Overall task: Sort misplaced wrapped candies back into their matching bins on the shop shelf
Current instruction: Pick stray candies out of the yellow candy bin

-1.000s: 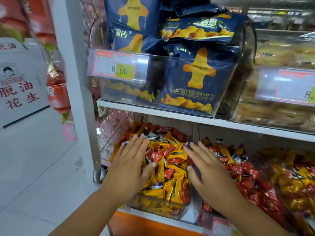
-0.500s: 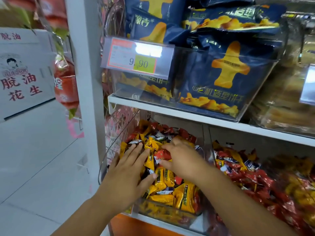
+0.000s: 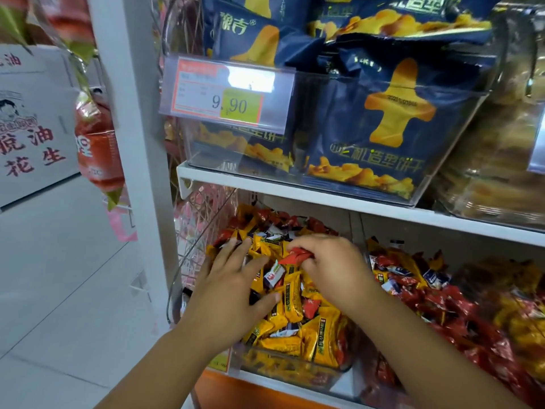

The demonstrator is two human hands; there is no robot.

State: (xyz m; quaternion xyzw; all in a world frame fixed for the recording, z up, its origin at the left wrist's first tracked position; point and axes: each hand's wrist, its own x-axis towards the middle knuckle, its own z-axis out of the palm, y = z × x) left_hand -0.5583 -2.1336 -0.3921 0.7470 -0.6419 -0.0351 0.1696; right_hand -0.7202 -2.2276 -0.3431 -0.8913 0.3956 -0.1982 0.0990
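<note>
The right hand [image 3: 333,267] is curled, thumb and fingers pinching a red candy [image 3: 298,255] just above the yellow candies [image 3: 295,293] heaped in the left bin [image 3: 289,369]. Its fingers hide part of the wrapper, so it may hold more than one piece. The left hand [image 3: 233,293] lies palm down on the near left of the same heap, fingers spread and straight, gripping nothing. Both forearms reach in from the near edge.

This looks like the picking step: a stray red piece is being lifted out of the yellow heap. The next move calls for carrying it right, over the divider, and releasing it into the red bin [image 3: 427,296]. A white-wrapped piece [image 3: 274,276] between the hands also seems misplaced.
</note>
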